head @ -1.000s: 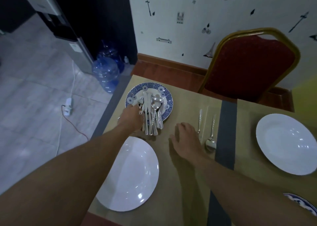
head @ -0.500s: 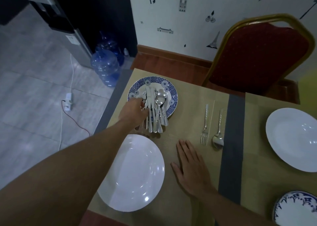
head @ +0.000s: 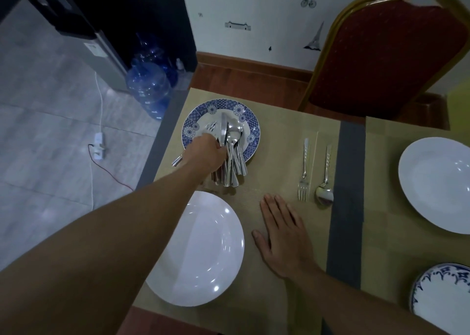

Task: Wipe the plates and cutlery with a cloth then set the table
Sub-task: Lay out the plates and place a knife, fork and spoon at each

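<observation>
The cutlery (head: 232, 156) lies in a bundle on the blue plate (head: 251, 131) at the far left corner of the table, ahead of and to the left of the person. Its long axis runs away from the person: heads rest in the plate's well, and the handles overhang the near rim above the mat (head: 277, 156). The left hand (head: 207, 154) is the nearer one. It is on the bundle's left side with its fingers curled onto the pieces, and one handle projects to the left of the hand. The right hand (head: 282, 235) lies flat on the mat with straight fingers, holds nothing, and is well apart from the bundle. The pieces are bright polished steel, mainly spoons and forks, packed parallel. A fork (head: 304, 166) and spoon (head: 326, 177) lie side by side just beyond the right hand. A white plate (head: 195, 258) sits between the bundle and the person. The pieces are judged slippery and likely to snag one another when lifted.
</observation>
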Motion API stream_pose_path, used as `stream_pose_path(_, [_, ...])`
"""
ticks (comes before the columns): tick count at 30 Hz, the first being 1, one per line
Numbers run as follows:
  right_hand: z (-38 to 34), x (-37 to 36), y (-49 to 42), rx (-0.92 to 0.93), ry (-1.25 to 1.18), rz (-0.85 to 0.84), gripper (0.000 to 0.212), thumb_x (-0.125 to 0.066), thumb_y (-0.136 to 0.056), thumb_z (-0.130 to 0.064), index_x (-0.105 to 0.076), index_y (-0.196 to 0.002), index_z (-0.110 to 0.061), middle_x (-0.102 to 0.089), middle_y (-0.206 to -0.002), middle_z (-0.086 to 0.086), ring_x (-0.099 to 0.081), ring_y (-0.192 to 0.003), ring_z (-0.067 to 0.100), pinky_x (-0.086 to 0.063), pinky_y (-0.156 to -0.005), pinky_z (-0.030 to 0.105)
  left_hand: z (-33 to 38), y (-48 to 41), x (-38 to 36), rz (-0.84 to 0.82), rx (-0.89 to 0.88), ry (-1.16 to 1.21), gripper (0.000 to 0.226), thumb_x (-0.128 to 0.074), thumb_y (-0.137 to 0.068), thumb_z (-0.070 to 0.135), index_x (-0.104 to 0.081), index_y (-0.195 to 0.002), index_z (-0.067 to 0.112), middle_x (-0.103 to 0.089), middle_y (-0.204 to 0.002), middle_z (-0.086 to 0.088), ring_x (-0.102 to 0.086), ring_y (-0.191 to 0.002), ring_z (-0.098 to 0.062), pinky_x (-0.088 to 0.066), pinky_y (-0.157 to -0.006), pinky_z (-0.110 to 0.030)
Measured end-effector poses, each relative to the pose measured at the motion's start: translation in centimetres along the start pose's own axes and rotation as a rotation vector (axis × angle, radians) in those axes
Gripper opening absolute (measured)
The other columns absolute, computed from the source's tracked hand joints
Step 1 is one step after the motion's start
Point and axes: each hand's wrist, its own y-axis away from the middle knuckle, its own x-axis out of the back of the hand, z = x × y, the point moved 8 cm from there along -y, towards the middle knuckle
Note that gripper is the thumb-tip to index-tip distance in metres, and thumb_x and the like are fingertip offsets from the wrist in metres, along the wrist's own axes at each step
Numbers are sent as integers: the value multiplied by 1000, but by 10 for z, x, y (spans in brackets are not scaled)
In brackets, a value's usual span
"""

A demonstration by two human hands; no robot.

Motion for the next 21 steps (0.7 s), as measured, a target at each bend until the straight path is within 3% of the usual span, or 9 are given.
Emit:
stream_pose_path(6, [-1,1,0,-2,-25,12,73,-38,-106,-56,-24,-166,-17,-18,-174,0,-10,-162,17,-7,-130,38,1,4,4,32,-30,-25,36,-56,-99,27,-66,-68,11,-63,-59,-5,-63,-52,-19,-58,-59,-33])
stream_pose_path(10, [0,1,0,-4,-34,26,73,-40,-105,-56,-27,-165,-17,-20,-174,0,-12,-162,18,-9,-130,39,1,3,8,46,-24,8,33,-54,-101,27,-69,-78,9,-67,-68,-8,-66,-61,-24,-60,-65,-37])
stream_pose_path(14, [-1,1,0,-4,-38,32,73,-39,-105,-56,-27,-165,-18,-21,-173,-1,-13,-162,17,-11,-130,39,4,2,15,56,-34,48,32,-50,-101,24,-67,-80,8,-65,-69,-7,-64,-63,-25,-51,-60,-30])
stream_pose_path(16, [-1,3,0,-4,-41,37,73,-39,-105,-56,-27,-165,-18,-22,-173,0,-14,-161,17,-11,-129,39,7,1,18,58,-64,122,26,-53,-100,21,-69,-88,6,-69,-72,-6,-67,-66,-25,-55,-60,-32])
stream_pose_path(18, [0,4,1,-7,-42,39,73,-40,-104,-56,-29,-165,-18,-22,-173,-1,-15,-161,17,-10,-129,38,10,4,21,56,-80,258,15,-59,-99,19,-65,-109,10,-73,-81,-5,-71,-69,-21,-60,-62,-35])
stream_pose_path(19, [0,4,1,-9,-41,38,73,-41,-104,-56,-29,-165,-18,-21,-173,-1,-15,-161,17,-8,-130,37,12,6,22,49,-80,339,22,-61,-98,19,-59,-120,14,-74,-83,-5,-72,-68,-18,-60,-59,-34])
stream_pose_path(21, [0,4,0,-13,-43,35,73,-41,-104,-57,-28,-165,-18,-21,-173,-2,-13,-161,16,-5,-130,35,16,9,22,25,-91,450,22,-61,-99,15,-56,-120,20,-74,-79,-5,-72,-61,-13,-57,-52,-29])
